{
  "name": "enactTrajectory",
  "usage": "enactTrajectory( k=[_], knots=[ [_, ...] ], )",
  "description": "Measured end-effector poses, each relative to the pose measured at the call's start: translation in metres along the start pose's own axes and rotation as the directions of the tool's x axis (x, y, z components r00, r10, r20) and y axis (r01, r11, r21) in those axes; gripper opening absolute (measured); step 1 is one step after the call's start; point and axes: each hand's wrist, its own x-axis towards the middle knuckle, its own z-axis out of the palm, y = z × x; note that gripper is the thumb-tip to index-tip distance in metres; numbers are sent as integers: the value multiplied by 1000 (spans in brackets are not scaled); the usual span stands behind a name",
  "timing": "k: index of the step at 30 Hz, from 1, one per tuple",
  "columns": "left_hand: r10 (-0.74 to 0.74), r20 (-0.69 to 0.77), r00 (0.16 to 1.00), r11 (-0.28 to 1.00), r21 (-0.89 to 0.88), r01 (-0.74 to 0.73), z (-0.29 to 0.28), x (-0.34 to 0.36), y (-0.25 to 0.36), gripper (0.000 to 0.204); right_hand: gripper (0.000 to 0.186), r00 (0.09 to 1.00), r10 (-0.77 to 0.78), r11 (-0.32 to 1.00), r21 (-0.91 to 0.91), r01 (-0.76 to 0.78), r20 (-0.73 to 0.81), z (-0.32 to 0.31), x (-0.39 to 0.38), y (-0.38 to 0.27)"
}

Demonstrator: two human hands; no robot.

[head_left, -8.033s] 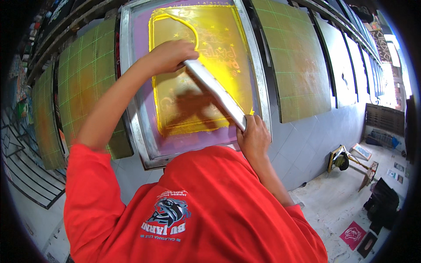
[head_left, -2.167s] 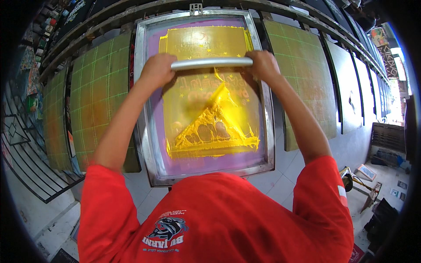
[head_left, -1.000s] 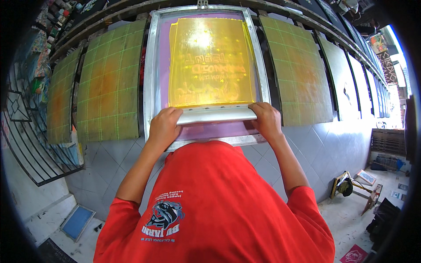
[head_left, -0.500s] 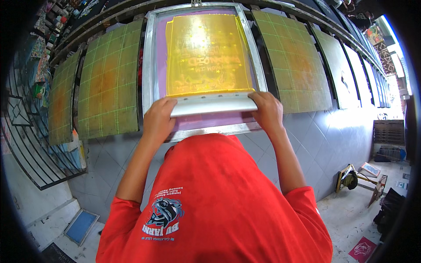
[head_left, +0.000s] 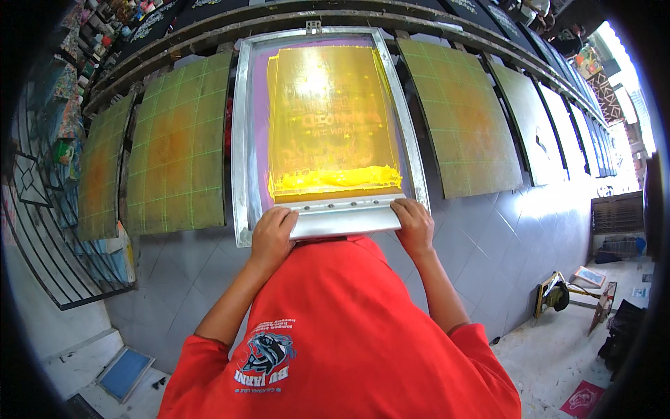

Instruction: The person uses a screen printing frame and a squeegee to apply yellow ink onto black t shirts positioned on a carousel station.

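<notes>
**A:** So how far along would you say this pull is? The squeegee point(head_left: 345, 218) is sitting at the near end of the screen frame point(head_left: 241, 140), right up against the frame's bottom rail.

**B:** Pretty much at the end of a stroke, I'd guess. There's a thick ridge of yellow ink point(head_left: 335, 180) piled just above the squeegee, and the mesh beyond it looks evenly coated all the way to the frame's far end. What's left, judging by that: lift the blade, deal with that bead of ink, check the print underneath. Can't see the print itself, the frame hides it.

**A:** Hands?

**B:** Left hand point(head_left: 272, 234) on the squeegee's left end, right hand point(head_left: 413, 225) on its right end. Fingers on both are curled over the metal handle and pressed together, clamped on it, not spread.

**A:** And around the frame?

**B:** Green gridded platens point(head_left: 178, 150) on both sides of the frame, stained orange in the middle, running off in a long row to the right. They all sit on a long tiled counter point(head_left: 488, 230), grey-white tiles on its front. Left of the frame there's a black metal grille point(head_left: 49, 258) and shelves of clutter, too blurry to name. Down right of the frame, a dusty floor point(head_left: 551, 349) with a small stand and a red printed sheet point(head_left: 583, 399).
</notes>
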Motion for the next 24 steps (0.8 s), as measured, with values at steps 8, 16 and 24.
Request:
enactTrajectory(
  k=[8,16,24],
  knots=[
    [-41,93,995,998,-46,45,1,-14,7,71,70,982,47,990,122,-71,185,-11,-7,-10],
    [-551,-247,797,833,-115,541,-1,-39,-48,64,53,816,565,803,307,-511,-119,-5,-20,43],
    [-870,44,491,422,-449,788,9,-37,-96,53,42,544,739,426,351,-834,397,23,7,72]
  ],
)
